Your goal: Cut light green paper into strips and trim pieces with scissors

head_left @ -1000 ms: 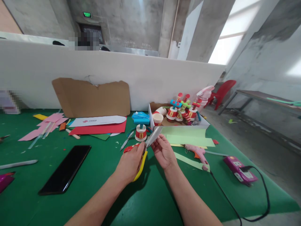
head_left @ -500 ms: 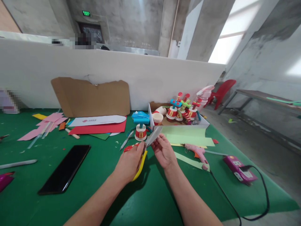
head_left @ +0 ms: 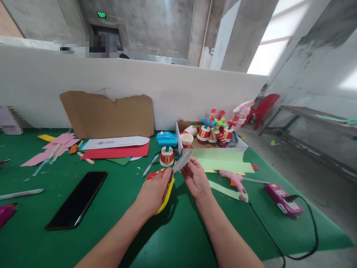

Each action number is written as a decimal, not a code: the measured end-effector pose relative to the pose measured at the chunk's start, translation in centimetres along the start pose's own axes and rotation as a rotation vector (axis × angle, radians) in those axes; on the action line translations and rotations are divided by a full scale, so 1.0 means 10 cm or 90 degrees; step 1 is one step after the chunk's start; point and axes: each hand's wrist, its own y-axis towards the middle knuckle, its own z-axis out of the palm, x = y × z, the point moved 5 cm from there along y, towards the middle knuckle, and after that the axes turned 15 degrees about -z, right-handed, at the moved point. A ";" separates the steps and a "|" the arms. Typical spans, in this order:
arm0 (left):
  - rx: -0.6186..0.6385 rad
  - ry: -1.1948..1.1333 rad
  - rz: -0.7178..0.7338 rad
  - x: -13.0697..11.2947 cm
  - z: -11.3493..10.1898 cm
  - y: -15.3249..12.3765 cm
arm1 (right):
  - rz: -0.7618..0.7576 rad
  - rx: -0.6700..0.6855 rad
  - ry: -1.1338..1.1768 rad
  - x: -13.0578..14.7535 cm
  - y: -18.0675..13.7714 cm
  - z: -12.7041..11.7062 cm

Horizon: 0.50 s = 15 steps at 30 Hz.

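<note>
My left hand (head_left: pixel 154 191) is wrapped round a pair of scissors (head_left: pixel 182 163) with a yellow handle, blades slanting up to the right. A red patterned piece (head_left: pixel 155 174) shows at the knuckles of that hand; whether it is held or lying there I cannot tell. Close beside the blades, my right hand (head_left: pixel 196 178) has its thumb and fingertips pressed together; anything between them is too small to make out. Just beyond the scissors stands a red-and-white paper cup figure (head_left: pixel 167 157) with dark green coiled arms, a blue roll (head_left: pixel 167 140) behind it.
A shallow box (head_left: pixel 214 150) at the back holds several cup figures. Light green paper (head_left: pixel 225 163), a pink glue gun (head_left: pixel 234 180) and a purple power box (head_left: pixel 283 200) with a cable lie to the right. A black phone (head_left: pixel 78 201), red paper (head_left: pixel 119 152) and pink scraps (head_left: pixel 61 143) lie left.
My right hand has shifted very slightly to the right. The left hand and scissors stay almost where they were.
</note>
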 end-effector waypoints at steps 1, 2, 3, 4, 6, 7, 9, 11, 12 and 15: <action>-0.002 0.001 0.001 0.00 0.00 0.00 | -0.004 0.001 -0.005 0.01 0.00 0.00; -0.003 0.001 0.001 0.00 0.00 0.00 | -0.009 0.002 -0.010 0.01 0.01 0.00; -0.005 0.000 0.002 0.00 0.00 0.01 | -0.013 0.005 -0.015 0.02 0.01 0.00; -0.005 0.001 0.002 0.00 0.01 0.01 | -0.016 0.007 -0.020 0.02 0.01 0.00; -0.003 0.002 0.002 0.00 0.01 0.01 | -0.021 0.009 -0.029 0.02 0.02 -0.01; -0.002 0.002 0.002 0.00 0.01 0.01 | -0.020 0.008 -0.032 0.02 0.02 -0.01; 0.002 0.000 0.001 0.00 0.01 0.00 | -0.022 -0.002 -0.036 0.02 0.03 0.00; 0.001 -0.011 -0.005 0.02 0.00 0.00 | -0.034 -0.016 -0.044 0.04 0.03 0.00; 0.000 -0.026 -0.010 0.03 0.00 0.01 | -0.042 -0.023 -0.050 0.06 0.03 0.00; -0.020 -0.114 -0.022 0.12 0.02 0.05 | -0.056 -0.041 -0.068 0.09 0.03 0.01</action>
